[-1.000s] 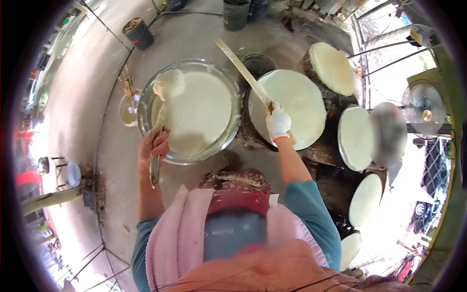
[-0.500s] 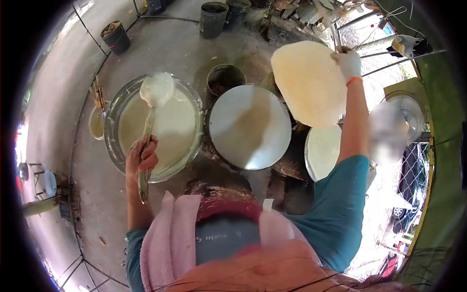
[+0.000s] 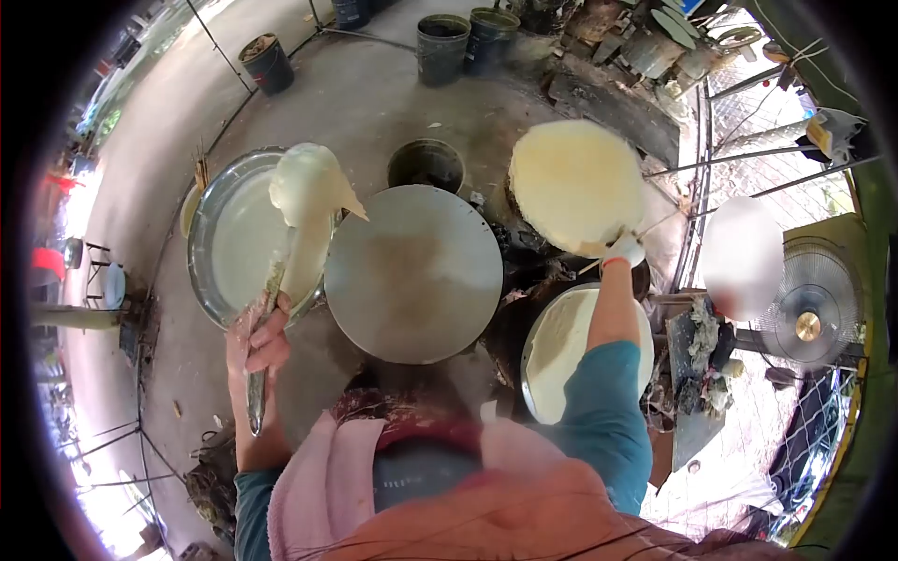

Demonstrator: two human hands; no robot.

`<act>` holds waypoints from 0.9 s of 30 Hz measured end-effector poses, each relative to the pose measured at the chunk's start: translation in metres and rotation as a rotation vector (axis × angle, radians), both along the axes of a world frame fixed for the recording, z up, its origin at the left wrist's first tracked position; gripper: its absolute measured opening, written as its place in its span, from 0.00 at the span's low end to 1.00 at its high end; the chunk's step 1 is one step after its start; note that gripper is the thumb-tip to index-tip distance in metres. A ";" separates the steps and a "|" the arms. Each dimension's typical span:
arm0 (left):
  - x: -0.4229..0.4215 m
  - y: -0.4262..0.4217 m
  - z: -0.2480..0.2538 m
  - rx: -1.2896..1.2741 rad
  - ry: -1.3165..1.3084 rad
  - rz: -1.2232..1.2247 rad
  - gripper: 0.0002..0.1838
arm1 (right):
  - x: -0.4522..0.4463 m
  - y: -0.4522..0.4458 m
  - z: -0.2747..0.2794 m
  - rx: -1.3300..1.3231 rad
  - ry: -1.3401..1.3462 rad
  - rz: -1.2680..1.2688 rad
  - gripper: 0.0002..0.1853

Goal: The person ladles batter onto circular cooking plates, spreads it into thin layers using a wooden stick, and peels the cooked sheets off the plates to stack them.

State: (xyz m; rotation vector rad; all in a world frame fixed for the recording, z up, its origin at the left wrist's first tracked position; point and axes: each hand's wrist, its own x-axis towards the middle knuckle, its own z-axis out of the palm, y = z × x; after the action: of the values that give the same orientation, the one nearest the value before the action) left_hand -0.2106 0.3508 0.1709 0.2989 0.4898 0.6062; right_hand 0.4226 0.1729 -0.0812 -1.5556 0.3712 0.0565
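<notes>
My left hand point(image 3: 260, 338) is closed round the handle of a ladle point(image 3: 304, 182), whose batter-coated bowl is over the far right side of a metal basin point(image 3: 195, 266) of pale batter. A pale flap hangs off the bowl's right side. My gloved right hand point(image 3: 623, 250) is closed on a thin stick point(image 3: 662, 222) at the near edge of a thin, round, cream-coloured sheet point(image 3: 577, 187). What supports the sheet is partly hidden. Between my hands is a flat, round grey-white cooking surface point(image 3: 414, 280) with no sheet on it.
A round pan point(image 3: 529, 374) with pale contents is below my right forearm. Behind the cooking surface stands a dark pot point(image 3: 426, 166). Buckets point(image 3: 442, 49) stand farther back. On the right are a fan point(image 3: 806, 299), a blurred pale round thing point(image 3: 744, 257) and wire fencing.
My right hand and the sheet have come down and left, with the hand now at its near edge. The ladle stays over the basin's far right side. The view has shifted.
</notes>
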 end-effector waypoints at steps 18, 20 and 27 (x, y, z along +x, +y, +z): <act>0.148 -0.058 -0.112 0.490 0.487 -0.532 0.15 | -0.055 -0.019 -0.022 0.064 0.026 0.134 0.23; 0.165 -0.063 -0.118 0.607 0.619 -0.581 0.17 | -0.108 -0.026 0.015 0.338 -0.086 0.189 0.23; 0.138 -0.032 -0.247 1.622 1.074 -0.427 0.16 | -0.359 -0.092 0.051 0.041 0.102 0.651 0.30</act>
State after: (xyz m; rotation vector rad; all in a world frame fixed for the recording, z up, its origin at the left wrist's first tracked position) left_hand -0.0722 0.3189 -0.0761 2.2859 0.8211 0.2407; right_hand 0.0637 0.0811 -0.0305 -1.5805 -0.0701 0.6456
